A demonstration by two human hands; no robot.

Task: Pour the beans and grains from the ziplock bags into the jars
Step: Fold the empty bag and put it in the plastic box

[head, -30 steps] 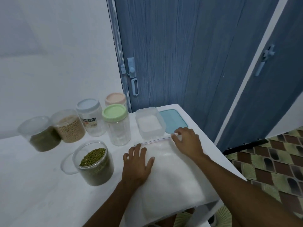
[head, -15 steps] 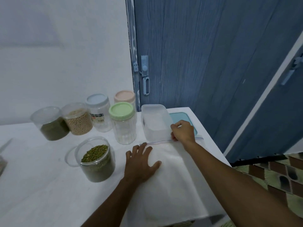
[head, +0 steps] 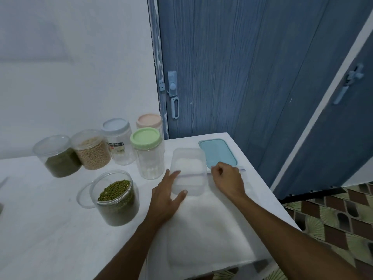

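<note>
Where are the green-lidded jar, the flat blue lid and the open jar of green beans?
green-lidded jar [head: 149, 158]: head view, its clear ribbed side.
flat blue lid [head: 217, 152]: head view, middle of its top.
open jar of green beans [head: 117, 199]: head view, its front wall.

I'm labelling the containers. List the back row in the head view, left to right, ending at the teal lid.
Left to right: jar of dark green beans → jar of pale beans → blue-lidded jar → green-lidded jar → clear rectangular tub → teal lid. Left out: the pink-lidded jar, overlapping the green-lidded one.
</note>
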